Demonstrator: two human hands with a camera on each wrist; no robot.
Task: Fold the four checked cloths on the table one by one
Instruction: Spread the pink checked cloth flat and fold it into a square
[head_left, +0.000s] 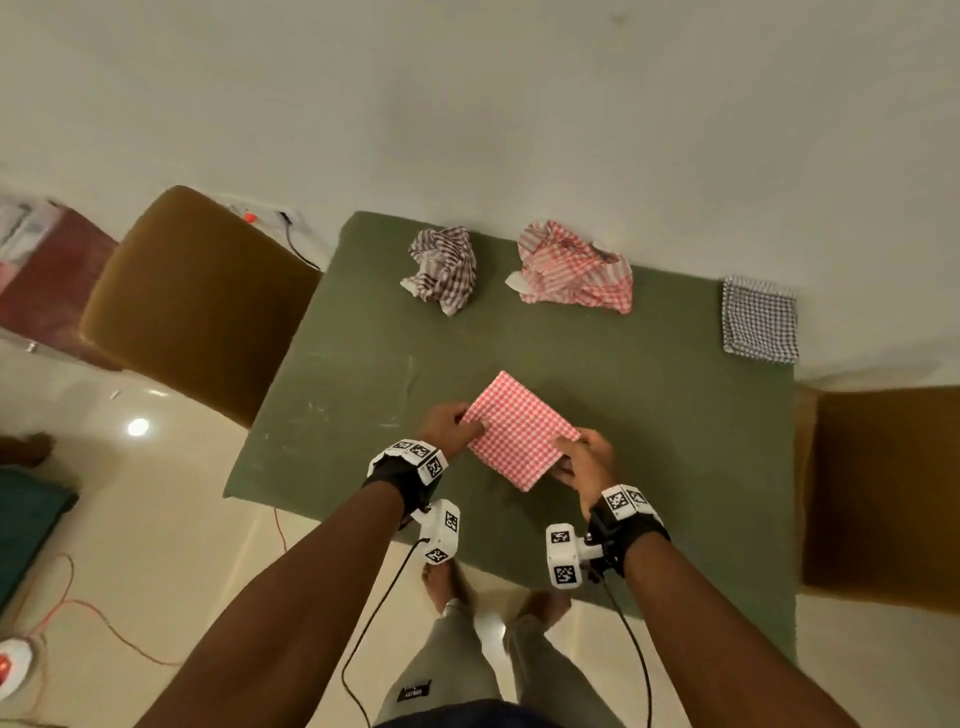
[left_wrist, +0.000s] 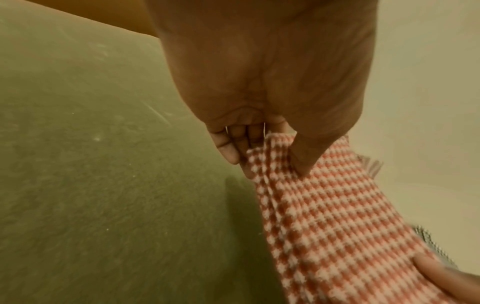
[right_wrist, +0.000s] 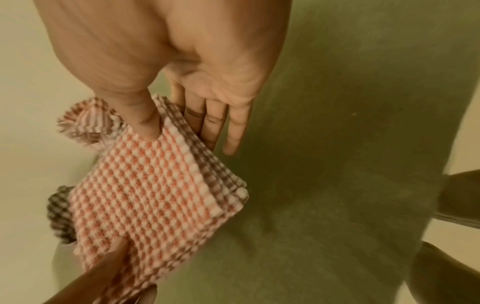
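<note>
A folded red-and-white checked cloth (head_left: 519, 428) (left_wrist: 324, 216) (right_wrist: 155, 185) hangs just above the green table (head_left: 649, 415), held between both hands. My left hand (head_left: 452, 423) (left_wrist: 270, 156) pinches its left corner with thumb on top and fingers beneath. My right hand (head_left: 582, 460) (right_wrist: 166, 121) pinches the right corner the same way. A crumpled brown checked cloth (head_left: 441, 270) and a crumpled red checked cloth (head_left: 576, 270) lie at the table's far side. A folded blue checked cloth (head_left: 759, 319) lies at the far right corner.
A brown chair (head_left: 197, 301) stands at the table's left and another brown chair (head_left: 883, 493) at its right. A white wall (head_left: 519, 104) runs behind the table. Cables and a small device (head_left: 13, 670) lie on the floor at the left.
</note>
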